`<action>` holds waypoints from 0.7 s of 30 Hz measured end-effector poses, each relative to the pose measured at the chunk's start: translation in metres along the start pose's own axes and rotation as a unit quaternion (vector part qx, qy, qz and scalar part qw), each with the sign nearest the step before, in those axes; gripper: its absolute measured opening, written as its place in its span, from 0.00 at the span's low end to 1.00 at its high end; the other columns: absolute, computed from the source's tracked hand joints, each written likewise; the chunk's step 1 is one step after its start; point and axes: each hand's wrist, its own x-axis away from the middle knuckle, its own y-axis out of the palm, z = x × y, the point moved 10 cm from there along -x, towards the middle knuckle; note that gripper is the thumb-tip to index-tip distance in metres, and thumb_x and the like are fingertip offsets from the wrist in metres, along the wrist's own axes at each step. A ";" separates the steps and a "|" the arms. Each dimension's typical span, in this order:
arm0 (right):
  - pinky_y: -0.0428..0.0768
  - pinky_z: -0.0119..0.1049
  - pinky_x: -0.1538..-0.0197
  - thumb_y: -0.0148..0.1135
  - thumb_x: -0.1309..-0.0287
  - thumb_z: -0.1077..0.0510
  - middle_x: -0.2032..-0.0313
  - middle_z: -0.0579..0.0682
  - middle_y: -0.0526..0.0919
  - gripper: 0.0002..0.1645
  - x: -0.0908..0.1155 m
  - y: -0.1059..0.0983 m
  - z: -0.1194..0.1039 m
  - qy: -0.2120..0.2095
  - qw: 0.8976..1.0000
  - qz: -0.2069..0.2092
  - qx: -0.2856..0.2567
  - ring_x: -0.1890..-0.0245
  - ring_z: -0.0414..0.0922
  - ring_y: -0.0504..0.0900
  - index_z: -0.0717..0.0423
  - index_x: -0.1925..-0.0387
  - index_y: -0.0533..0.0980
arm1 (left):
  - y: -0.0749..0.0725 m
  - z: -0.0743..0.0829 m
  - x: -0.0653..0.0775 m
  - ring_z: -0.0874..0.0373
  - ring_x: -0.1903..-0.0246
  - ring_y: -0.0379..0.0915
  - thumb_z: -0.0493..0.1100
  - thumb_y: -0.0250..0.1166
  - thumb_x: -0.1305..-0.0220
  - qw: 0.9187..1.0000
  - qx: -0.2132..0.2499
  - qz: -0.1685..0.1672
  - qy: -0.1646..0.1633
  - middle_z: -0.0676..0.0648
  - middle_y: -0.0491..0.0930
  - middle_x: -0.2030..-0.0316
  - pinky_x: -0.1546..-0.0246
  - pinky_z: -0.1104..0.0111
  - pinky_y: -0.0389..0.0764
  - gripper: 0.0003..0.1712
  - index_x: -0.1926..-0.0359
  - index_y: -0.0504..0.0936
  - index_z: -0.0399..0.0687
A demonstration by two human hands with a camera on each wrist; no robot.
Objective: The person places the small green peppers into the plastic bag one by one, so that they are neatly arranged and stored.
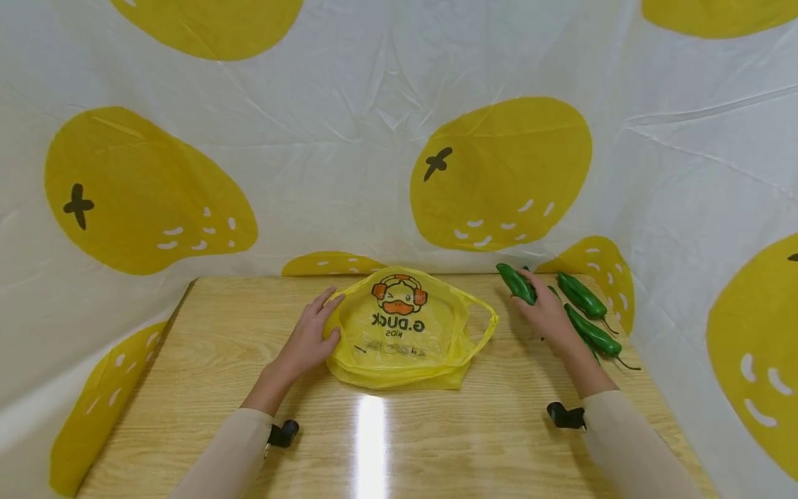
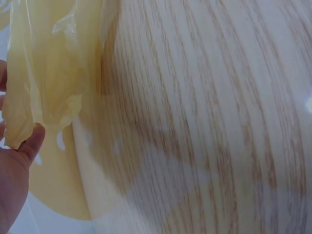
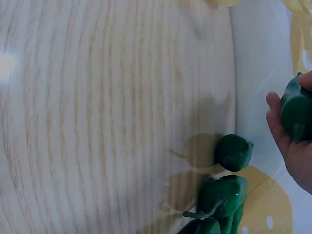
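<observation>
A yellow plastic bag with a duck print stands on the table, its mouth spread toward me. My left hand is at the bag's left edge; in the left wrist view the film lies between the thumb and the fingers. Right of the bag, my right hand grips a green pepper, its tip pointing up and left. The right wrist view shows this pepper raised off the table between thumb and fingers. More green peppers lie beside and partly behind the right hand.
The wooden table carries a bright light reflection near its front. White cloth with yellow fruit prints hangs behind and along both sides. The bag's loop handle sticks out to the right, toward the right hand.
</observation>
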 end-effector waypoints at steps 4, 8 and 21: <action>0.77 0.56 0.47 0.53 0.23 0.49 0.29 0.69 0.66 0.42 0.002 -0.007 -0.009 -0.014 1.000 0.010 0.005 0.42 0.63 0.75 0.46 0.17 0.48 | -0.001 0.001 0.001 0.35 0.26 0.57 0.37 0.62 0.34 1.000 0.001 0.002 0.004 0.43 0.56 0.20 0.33 0.36 0.69 0.37 0.24 0.68 0.44; 0.71 0.65 0.39 0.54 0.23 0.50 0.27 0.69 0.64 0.42 0.005 -0.013 -0.018 -0.026 1.000 0.013 -0.002 0.34 0.66 0.70 0.48 0.17 0.49 | -0.003 0.002 0.000 0.35 0.26 0.58 0.36 0.63 0.34 1.000 -0.001 0.004 0.006 0.42 0.57 0.21 0.33 0.37 0.69 0.36 0.25 0.69 0.43; 0.71 0.62 0.40 0.52 0.22 0.51 0.26 0.69 0.61 0.41 0.019 -0.027 -0.034 -0.020 0.999 -0.011 -0.035 0.34 0.66 0.68 0.53 0.17 0.47 | -0.004 0.006 0.001 0.34 0.26 0.58 0.36 0.63 0.35 1.000 -0.005 -0.001 0.007 0.41 0.56 0.21 0.33 0.37 0.69 0.37 0.24 0.68 0.43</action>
